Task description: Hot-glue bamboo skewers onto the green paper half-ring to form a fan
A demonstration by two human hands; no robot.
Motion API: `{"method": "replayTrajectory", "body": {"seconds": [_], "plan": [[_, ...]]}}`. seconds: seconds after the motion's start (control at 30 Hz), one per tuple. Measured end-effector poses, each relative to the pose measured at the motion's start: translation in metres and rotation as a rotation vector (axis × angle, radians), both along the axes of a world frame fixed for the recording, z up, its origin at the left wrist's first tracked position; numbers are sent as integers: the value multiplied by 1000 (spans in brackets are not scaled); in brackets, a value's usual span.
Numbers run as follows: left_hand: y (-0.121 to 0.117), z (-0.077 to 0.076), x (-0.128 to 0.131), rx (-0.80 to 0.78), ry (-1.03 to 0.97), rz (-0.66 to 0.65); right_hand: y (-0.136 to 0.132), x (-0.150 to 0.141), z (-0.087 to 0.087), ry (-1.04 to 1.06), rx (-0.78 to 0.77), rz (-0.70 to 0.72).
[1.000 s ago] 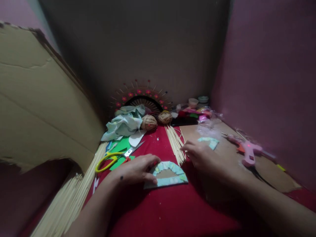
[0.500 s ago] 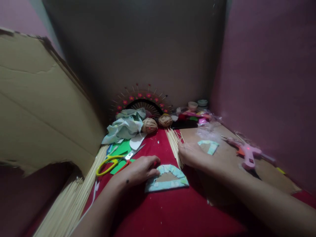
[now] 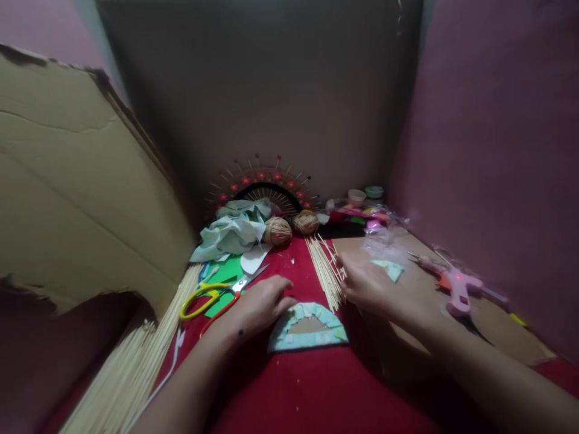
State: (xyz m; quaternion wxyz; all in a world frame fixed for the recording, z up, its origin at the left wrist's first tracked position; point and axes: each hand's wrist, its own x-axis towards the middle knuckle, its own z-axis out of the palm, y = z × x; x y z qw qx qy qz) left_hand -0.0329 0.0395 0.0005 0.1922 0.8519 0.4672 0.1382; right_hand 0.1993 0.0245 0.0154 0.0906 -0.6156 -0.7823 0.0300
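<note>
1. While the left hand (image 3: pixel 266 304) is hovering by its upper left edge, the half-round panel (image 3: pixel 307 326) is lying flat on the red cloth (image 3: pixel 289 392), its patterned pale-blue fabric framing bare brown card; whether the hand is touching it, I cannot tell.
2. The left fingers are curving, leaving a narrow gap between thumb and forefinger, with nothing visible in them.
3. The right hand (image 3: pixel 366 286) is reaching to the loose bundle of thin sticks (image 3: pixel 324 274) just beyond the panel; its fingers are bunching together, but whether they are gripping a stick I cannot tell.
4. On the right, a brown cardboard sheet (image 3: pixel 416 301) is covering part of the cloth, carrying a smaller fabric-trimmed piece (image 3: pixel 392 269) and a pink glue gun (image 3: pixel 461 286).
5. On the left, scissors (image 3: pixel 242 283) are resting open, partly over green paper (image 3: pixel 226 271), while long sticks (image 3: pixel 117 367) are running along the edge.
6. Farther back, crumpled fabric (image 3: pixel 233 237) and two twine balls (image 3: pixel 277 231) are sitting before a flowered fan-shaped ornament (image 3: pixel 265 185).
7. A dim grey wall (image 3: pixel 262 78) is closing the back, a pink wall (image 3: pixel 488 120) is flanking the right, and torn cardboard (image 3: pixel 81 163) is standing on the left.
</note>
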Motion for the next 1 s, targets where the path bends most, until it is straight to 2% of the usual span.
{"method": "replayTrajectory", "body": {"seconds": [0.07,0.1,0.17,0.23,0.33,0.37,0.43,0.53,0.57,0.63,0.7,0.77,0.87,1.0], "plan": [[-2,0,6,26,-236,89,-15,2,-3,199,61,61],[-5,1,10,-49,-383,112,-23,0,-7,286,83,131],[-12,4,19,-314,-693,116,-40,-5,-16,393,183,322],[-20,6,28,-550,-927,103,-56,-12,-22,398,257,446],[-27,5,34,-708,-1039,53,-72,-8,-20,387,236,491],[-28,5,35,-734,-1042,37,-76,-1,-18,403,217,462],[-26,5,33,-752,-1069,38,-79,25,-12,426,190,256],[-19,7,29,-720,-1146,91,-75,81,-13,308,260,-296],[-17,7,29,-706,-1166,108,-72,99,-16,234,231,-470],[-14,7,28,-690,-1187,131,-65,128,-23,82,135,-697],[-13,6,28,-685,-1178,137,-59,144,-28,21,32,-787],[-13,5,28,-675,-1147,131,-55,147,-31,5,-31,-782],[-14,3,28,-651,-1104,133,-49,141,-30,52,-52,-753],[-10,1,24,-650,-1082,154,-42,141,-29,170,-47,-828]]}}
